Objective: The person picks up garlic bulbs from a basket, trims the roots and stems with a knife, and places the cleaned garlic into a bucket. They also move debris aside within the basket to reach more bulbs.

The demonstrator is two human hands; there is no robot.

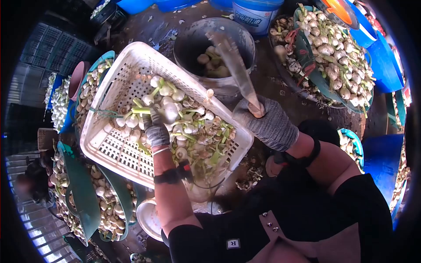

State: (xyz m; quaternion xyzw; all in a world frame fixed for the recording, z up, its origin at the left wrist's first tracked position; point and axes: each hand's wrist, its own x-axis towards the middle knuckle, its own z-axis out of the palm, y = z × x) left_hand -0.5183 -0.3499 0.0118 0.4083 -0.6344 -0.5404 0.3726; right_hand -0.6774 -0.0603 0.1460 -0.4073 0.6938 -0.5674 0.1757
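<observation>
My left hand [157,131], in a grey glove, is over a white plastic basket [131,55]. Its fingers close around a garlic bulb [169,113] whose cut green stem sticks out to the left. More garlic bulbs [131,120] with short stems, plus trimmed stem pieces and skins, lie in the basket around it. My right hand [267,122], gloved too, grips a broad-bladed knife [239,65] by its wooden handle. The blade points up and away, over the near rim of a grey bucket [184,39], clear of the garlic in my left hand.
Several garlic bulbs lie inside the grey bucket. Heaped garlic [335,57] fills a large tub at the right. Green tubs of garlic [81,193] stand at the lower left. A blue and white bucket [256,15] is behind. Another person [35,182] is at the left edge.
</observation>
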